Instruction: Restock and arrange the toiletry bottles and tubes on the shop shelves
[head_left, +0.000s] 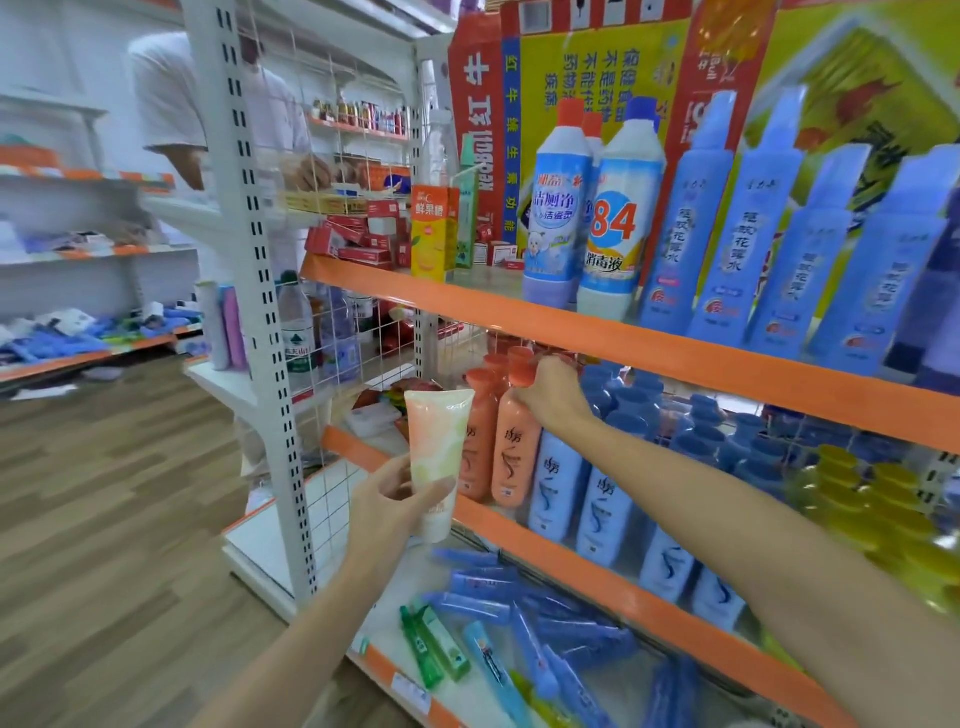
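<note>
Left hand (387, 499) grip around pale tube's (436, 457) lower half, right hand (550, 392) on orange bottle (514, 452)

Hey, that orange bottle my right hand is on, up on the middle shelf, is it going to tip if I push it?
Probably. The orange bottle is tall and narrow, and your right hand grips it near the cap, so a push there would likely topple it. Its glossy plastic may be slippery. The blue bottles packed beside it should brace one side.

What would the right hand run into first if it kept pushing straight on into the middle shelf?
The right hand already grips the neck of an orange bottle at the front. Pushing deeper, it would probably meet the further orange bottles standing close behind, though depth is hard to judge under the shelf edge.
</note>
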